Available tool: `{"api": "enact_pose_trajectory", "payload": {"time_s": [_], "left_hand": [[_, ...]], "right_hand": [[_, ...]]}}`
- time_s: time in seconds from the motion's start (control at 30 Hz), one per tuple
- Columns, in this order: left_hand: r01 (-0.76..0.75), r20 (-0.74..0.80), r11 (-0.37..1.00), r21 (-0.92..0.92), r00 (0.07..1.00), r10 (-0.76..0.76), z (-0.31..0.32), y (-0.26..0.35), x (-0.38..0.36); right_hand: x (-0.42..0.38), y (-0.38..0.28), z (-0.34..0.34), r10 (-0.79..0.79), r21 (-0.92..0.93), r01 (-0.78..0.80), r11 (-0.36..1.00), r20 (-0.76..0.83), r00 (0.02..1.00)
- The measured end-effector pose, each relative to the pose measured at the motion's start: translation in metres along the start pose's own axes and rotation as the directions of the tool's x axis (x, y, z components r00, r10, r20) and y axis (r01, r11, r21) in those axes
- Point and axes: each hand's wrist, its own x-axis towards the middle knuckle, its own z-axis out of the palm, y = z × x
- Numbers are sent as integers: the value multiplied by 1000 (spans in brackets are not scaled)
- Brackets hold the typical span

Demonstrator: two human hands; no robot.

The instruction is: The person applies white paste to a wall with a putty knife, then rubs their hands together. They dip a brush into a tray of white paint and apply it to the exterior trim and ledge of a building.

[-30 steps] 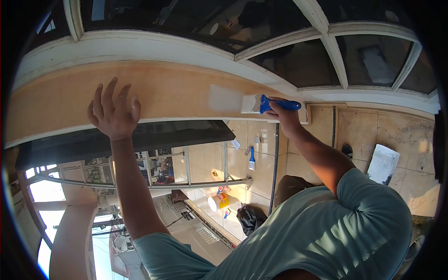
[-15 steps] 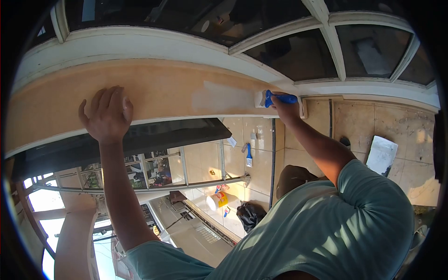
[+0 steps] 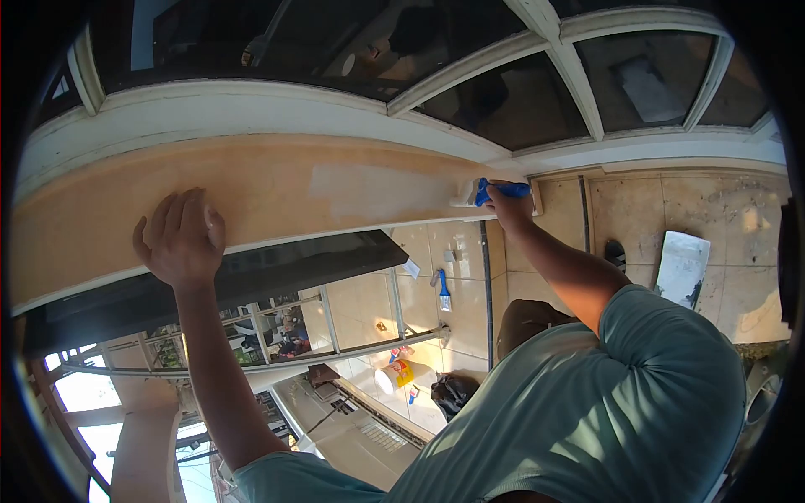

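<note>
My right hand (image 3: 510,210) is closed around the blue handle of a paintbrush (image 3: 503,190), whose pale bristles touch the right end of a long tan panel (image 3: 268,168). A whitish painted patch (image 3: 360,189) stretches left from the bristles. Farther left, my left hand (image 3: 183,235) rests on the panel near its lower edge, fingers apart, with nothing visible in it; its palm side is hidden.
White-framed glass panes (image 3: 503,101) border the panel above. On the tiled floor (image 3: 537,251) lie another blue brush (image 3: 444,292), a white and yellow bucket (image 3: 392,377), a black bag (image 3: 453,392) and a paint-smeared white board (image 3: 682,264). A dark slab (image 3: 310,260) juts below the panel.
The view has shifted, so the panel and both hands sit lower in it. The painted patch reaches slightly farther left. My right hand still holds the brush near the panel's right end.
</note>
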Motion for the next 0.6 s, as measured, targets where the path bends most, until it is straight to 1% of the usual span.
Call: {"api": "enact_pose_trajectory", "payload": {"time_s": [0.03,0.1,0.17,0.2,0.23,0.27,0.3,0.37,0.43,0.47,0.53,0.6], "left_hand": [[2,3,1000,22,1000,-2,0,-1,0],[-1,4,999,33,1000,0,-2,1,1],[-3,44,998,57,999,0,-5,1,2],[-6,42,999,54,999,3,-4,2,2],[-7,35,998,59,999,5,-3,1,2],[-9,30,998,65,1000,7,-4,1,1],[-10,29,998,66,1000,8,-5,1,1],[3,43,999,54,999,-5,-6,2,2],[13,36,999,51,999,-14,-5,1,1],[16,35,999,45,999,-18,-4,1,0],[13,33,999,31,999,-14,-4,0,-1],[6,33,1000,11,999,-7,-2,1,-1]], "right_hand": [[4,6,3,-57,-56,58,997,15,998],[-26,-29,48,-113,72,106,992,115,987],[-54,-73,91,-269,377,166,911,239,933],[-62,-92,100,-269,378,167,911,234,934],[-67,-109,107,-281,424,129,896,317,906],[-68,-116,110,-294,466,85,881,397,869],[-61,-107,106,-295,467,85,880,398,869],[-30,-68,82,-88,445,-62,893,309,947],[0,-31,44,91,313,-116,943,94,991],[10,-19,32,85,313,-111,943,94,992],[20,-5,16,170,188,-154,970,-70,983],[19,-7,18,171,175,-153,973,-96,981]]}}
